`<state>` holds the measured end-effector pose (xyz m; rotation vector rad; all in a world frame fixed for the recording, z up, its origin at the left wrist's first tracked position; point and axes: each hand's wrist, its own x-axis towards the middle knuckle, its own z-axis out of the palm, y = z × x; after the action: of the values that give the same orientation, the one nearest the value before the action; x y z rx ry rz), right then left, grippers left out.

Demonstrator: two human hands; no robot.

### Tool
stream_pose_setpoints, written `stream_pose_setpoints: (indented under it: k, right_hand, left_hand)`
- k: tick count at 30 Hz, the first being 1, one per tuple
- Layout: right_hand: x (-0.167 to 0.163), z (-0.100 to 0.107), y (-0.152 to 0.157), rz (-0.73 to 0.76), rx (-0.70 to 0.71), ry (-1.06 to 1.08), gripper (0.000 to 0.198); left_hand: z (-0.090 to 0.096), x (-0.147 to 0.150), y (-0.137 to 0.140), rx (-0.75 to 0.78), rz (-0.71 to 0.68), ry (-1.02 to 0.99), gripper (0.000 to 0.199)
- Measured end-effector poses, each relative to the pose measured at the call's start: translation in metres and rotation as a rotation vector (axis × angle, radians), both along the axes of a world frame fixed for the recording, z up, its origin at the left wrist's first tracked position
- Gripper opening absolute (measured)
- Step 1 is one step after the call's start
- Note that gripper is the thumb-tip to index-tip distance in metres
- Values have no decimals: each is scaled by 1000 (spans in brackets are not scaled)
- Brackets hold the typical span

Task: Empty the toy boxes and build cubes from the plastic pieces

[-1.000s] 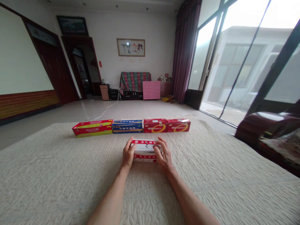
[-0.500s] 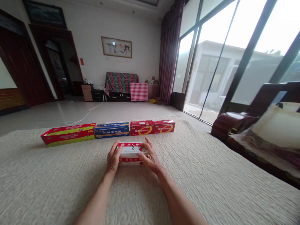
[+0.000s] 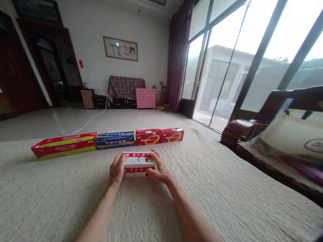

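Note:
A white and red carton (image 3: 138, 163) with printed characters and a black squiggle rests on the quilted cover, showing its top and its near side. My left hand (image 3: 117, 168) is pressed against the carton's left end, fingers along the edge. At the opposite end, my right hand (image 3: 159, 169) grips it, with the thumb on the near side and fingers over the top corner. Beyond the carton runs a row: a long red and green box (image 3: 65, 146), a blue box (image 3: 115, 140) and two red boxes with yellow rings, the left one (image 3: 148, 138) beside the right one (image 3: 172, 135).
The pale quilted cover (image 3: 227, 198) spreads under everything. To the right stands a dark wooden seat (image 3: 234, 129) with a cream cushion (image 3: 300, 131). Past the far edge, a white cable (image 3: 85, 123) crosses the tiled floor toward a cabinet draped with cloth (image 3: 126, 87).
The view has turned slightly right, so the scene appears shifted left. My right thumb has slid from the carton's top down to its near side. Both hands stay on the carton.

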<state>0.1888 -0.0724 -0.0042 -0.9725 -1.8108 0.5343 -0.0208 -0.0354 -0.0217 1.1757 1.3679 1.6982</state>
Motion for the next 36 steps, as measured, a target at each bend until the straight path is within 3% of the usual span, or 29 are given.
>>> stream_pose_setpoints:
  k: [5, 14, 19, 25, 30, 36]
  right_hand:
    - [-3, 0, 0, -21, 68, 36, 48]
    - [-12, -15, -2, -82, 36, 108, 52]
    - [-15, -23, -1, -62, -104, 313, 58]
    - [-20, -11, -9, -52, -254, 422, 62]
    - [-40, -11, -19, 0, -362, 485, 70]
    - [-75, -14, -44, 23, -283, 429, 68]
  left_hand:
    - [-2, -1, 0, -10, -27, 42, 54]
    - [-6, -4, 4, -27, -42, 116, 60]
    - [-8, -4, 4, 12, -27, 136, 55]
    - [-1, -4, -3, -24, -15, 214, 52]
    - [7, -24, -24, -22, -33, 339, 55]
    - [10, -70, -58, -28, -3, 436, 60]
